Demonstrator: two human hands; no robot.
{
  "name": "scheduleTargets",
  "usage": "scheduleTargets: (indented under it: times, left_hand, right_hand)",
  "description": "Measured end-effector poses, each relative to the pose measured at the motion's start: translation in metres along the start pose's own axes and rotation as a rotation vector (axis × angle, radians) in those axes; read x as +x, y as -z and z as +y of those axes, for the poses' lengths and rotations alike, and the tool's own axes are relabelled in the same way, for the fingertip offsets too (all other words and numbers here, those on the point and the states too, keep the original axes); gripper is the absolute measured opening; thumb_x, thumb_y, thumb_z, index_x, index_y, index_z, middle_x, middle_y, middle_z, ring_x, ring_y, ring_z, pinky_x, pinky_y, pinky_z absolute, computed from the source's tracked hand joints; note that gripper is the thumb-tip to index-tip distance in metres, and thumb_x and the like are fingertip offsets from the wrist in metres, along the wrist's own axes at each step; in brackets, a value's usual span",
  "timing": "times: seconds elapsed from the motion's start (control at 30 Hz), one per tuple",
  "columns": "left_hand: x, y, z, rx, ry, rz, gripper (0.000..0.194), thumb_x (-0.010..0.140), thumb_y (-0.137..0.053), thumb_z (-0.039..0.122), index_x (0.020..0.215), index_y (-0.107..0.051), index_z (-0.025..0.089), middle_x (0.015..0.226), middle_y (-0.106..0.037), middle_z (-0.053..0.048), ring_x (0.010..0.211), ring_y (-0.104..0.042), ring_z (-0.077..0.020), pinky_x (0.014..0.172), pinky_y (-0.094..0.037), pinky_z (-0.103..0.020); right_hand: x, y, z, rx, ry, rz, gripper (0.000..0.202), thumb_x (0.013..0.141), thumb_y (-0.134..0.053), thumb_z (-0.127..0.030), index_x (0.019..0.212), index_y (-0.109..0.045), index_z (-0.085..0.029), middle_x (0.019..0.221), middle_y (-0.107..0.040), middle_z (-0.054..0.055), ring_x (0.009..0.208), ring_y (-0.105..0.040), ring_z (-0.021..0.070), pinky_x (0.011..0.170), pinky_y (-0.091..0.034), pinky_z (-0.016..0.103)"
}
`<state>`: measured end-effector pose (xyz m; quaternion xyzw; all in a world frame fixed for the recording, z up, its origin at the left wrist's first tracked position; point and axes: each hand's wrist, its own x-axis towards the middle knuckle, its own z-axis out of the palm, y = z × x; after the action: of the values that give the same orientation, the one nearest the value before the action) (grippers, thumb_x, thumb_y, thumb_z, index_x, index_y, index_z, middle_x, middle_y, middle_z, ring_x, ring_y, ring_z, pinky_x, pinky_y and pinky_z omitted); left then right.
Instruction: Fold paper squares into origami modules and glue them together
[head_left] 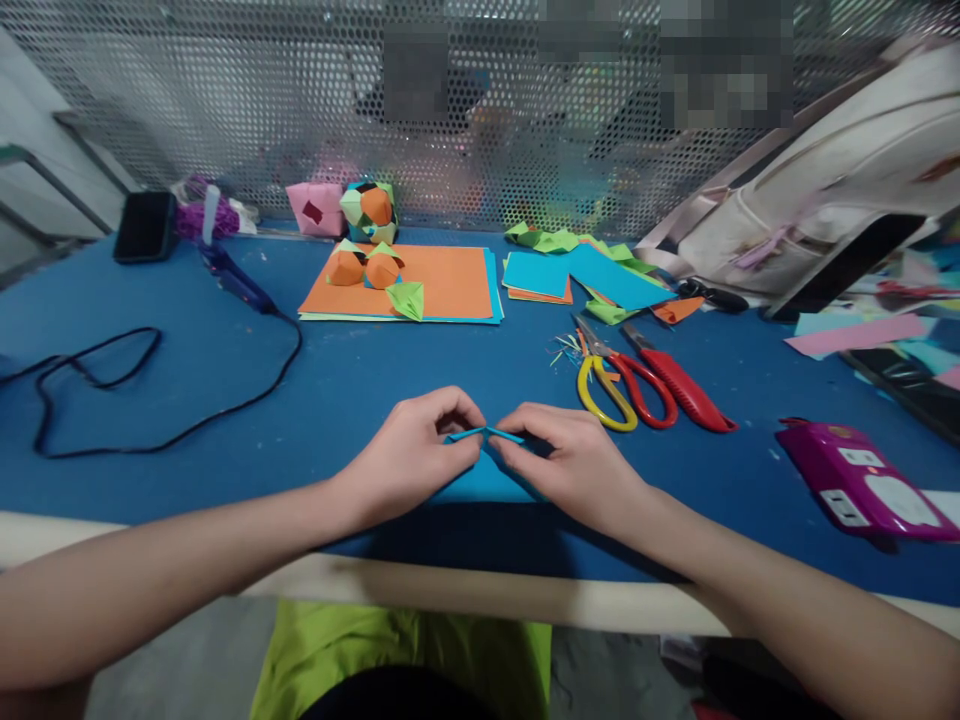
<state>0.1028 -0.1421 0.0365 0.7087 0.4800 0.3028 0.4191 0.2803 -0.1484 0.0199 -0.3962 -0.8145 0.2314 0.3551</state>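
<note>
A small sheet of blue paper (484, 480) is between my hands near the table's front edge, its upper edge folded and raised. My left hand (420, 440) pinches the left part of the fold between thumb and fingers. On the other side, my right hand (566, 455) grips the right part in the same way, and the fingertips nearly meet at the middle. My hands partly cover the sheet's sides. Beyond them lie scissors (626, 390) with one yellow and one red handle, beside a red-handled cutter (686, 390).
Orange paper sheets (450, 280) carry small folded pieces (382, 268). Behind stand a pink paper cube (316, 208) and a multicoloured paper ball (369, 208). At left are a glue gun (236, 280) with its cord and a phone (145, 227); at right, a purple power strip (870, 482) and white backpack (832, 170).
</note>
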Motion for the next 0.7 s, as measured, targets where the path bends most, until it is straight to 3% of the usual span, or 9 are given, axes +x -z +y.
scheduleTargets:
  times: [0.13,0.37,0.53,0.7]
  left_hand:
    - [0.0007,0.0006,0.0014,-0.015,0.043,-0.043,0.017,0.072,-0.054,0.016,0.085,-0.065,0.015,0.08,-0.067,0.0,0.073,-0.058,-0.0119,0.064,-0.044,-0.02]
    - [0.0027,0.0041,-0.0014,0.057,0.04,-0.027,0.016,0.074,-0.053,0.021,0.076,-0.068,0.016,0.072,-0.068,0.002,0.067,-0.057,-0.0114,0.062,-0.043,-0.02]
    - [0.0034,0.004,-0.0005,0.042,0.073,-0.03,0.016,0.073,-0.053,0.02,0.074,-0.068,0.015,0.071,-0.069,0.001,0.066,-0.057,-0.0116,0.06,-0.042,-0.02]
    - [0.0046,0.0037,-0.0019,0.035,0.074,-0.03,0.016,0.073,-0.052,0.02,0.075,-0.067,0.015,0.07,-0.068,0.002,0.064,-0.056,-0.0111,0.059,-0.042,-0.02]
  right_hand:
    - [0.0023,0.0015,-0.0004,0.043,-0.087,-0.004,0.011,0.081,-0.058,-0.015,0.072,-0.064,-0.015,0.066,-0.063,0.0,0.061,-0.055,0.0098,0.059,-0.041,0.021]
    - [0.0042,0.002,-0.0034,0.062,-0.218,-0.039,0.011,0.079,-0.059,-0.02,0.07,-0.064,-0.015,0.063,-0.062,-0.001,0.058,-0.051,0.0095,0.055,-0.038,0.021]
    - [0.0051,0.0076,-0.0068,0.09,-0.236,-0.113,0.022,0.085,-0.05,-0.029,0.077,-0.066,-0.015,0.067,-0.063,0.001,0.059,-0.051,0.0106,0.055,-0.038,0.021]
    - [0.0057,0.0084,-0.005,0.11,-0.224,-0.12,0.02,0.084,-0.049,-0.023,0.08,-0.067,-0.015,0.074,-0.067,0.002,0.066,-0.057,0.0117,0.061,-0.041,0.022]
